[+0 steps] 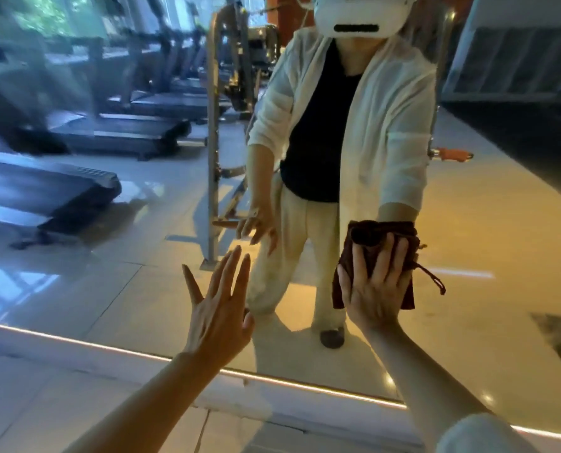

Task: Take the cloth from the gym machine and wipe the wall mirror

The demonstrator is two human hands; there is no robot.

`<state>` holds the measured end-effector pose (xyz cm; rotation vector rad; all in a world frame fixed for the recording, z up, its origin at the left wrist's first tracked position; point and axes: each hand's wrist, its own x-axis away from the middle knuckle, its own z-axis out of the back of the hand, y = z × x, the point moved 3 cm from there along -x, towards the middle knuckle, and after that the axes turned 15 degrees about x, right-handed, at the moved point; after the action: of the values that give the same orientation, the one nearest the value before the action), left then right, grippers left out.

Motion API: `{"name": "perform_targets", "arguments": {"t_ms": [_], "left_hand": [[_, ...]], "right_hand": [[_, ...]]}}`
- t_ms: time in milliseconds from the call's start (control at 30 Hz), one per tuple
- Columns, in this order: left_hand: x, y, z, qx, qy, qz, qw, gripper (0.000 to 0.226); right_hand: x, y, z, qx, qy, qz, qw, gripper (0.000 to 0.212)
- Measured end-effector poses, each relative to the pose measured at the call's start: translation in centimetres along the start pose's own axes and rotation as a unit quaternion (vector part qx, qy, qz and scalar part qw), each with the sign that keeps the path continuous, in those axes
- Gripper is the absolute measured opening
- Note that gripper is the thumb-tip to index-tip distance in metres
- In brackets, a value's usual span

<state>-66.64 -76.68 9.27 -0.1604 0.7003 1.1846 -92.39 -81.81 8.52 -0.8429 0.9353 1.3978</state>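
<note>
The wall mirror fills most of the view and reflects me and the gym behind me. My right hand presses a dark brown cloth flat against the glass, fingers straight and spread over it. A loose cord of the cloth hangs at its right side. My left hand is raised in front of the mirror, fingers straight and spread, holding nothing. Whether its fingertips touch the glass is unclear.
A lit strip runs along the mirror's bottom edge above a white skirting and pale floor tiles. In the reflection are several treadmills at the left, a grey machine frame behind me, and shiny tiled floor.
</note>
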Motion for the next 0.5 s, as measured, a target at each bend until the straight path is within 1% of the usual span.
{"name": "perform_targets", "arguments": {"t_ms": [133,233,267,333,400,467,500], "left_hand": [[0.6,-5.4,2.5,-0.014,0.011,0.02,1.0,0.099],[0.9,-10.4,4.2,-0.023,0.011,0.011,1.0,0.106],[1.0,-12.1,5.0,-0.019,0.012,0.002,1.0,0.108],[0.5,-15.5,7.4,-0.016,0.026,-0.024,0.999,0.102],[-0.3,-18.3,9.5,-0.039,0.028,-0.055,0.997,0.102],[-1.2,-20.6,11.1,-0.017,0.026,-0.098,0.995,0.108],[-1.8,-21.4,11.7,0.001,0.022,-0.121,0.992,0.108]], "right_hand": [[-1.8,-9.1,-0.1,-0.008,0.011,0.066,0.998,0.064],[-2.6,-16.8,-0.4,-0.014,0.021,0.076,0.997,0.064],[-2.8,-19.4,-0.4,-0.016,0.022,0.071,0.997,0.064],[-3.5,-24.7,-0.7,0.001,0.026,0.065,0.998,0.064],[-4.4,-29.5,-1.0,0.017,0.025,0.057,0.998,0.068],[-4.8,-32.7,-0.8,0.029,0.001,0.031,0.999,0.07],[-5.1,-33.5,-0.6,0.039,-0.013,0.021,0.999,0.067]]}}
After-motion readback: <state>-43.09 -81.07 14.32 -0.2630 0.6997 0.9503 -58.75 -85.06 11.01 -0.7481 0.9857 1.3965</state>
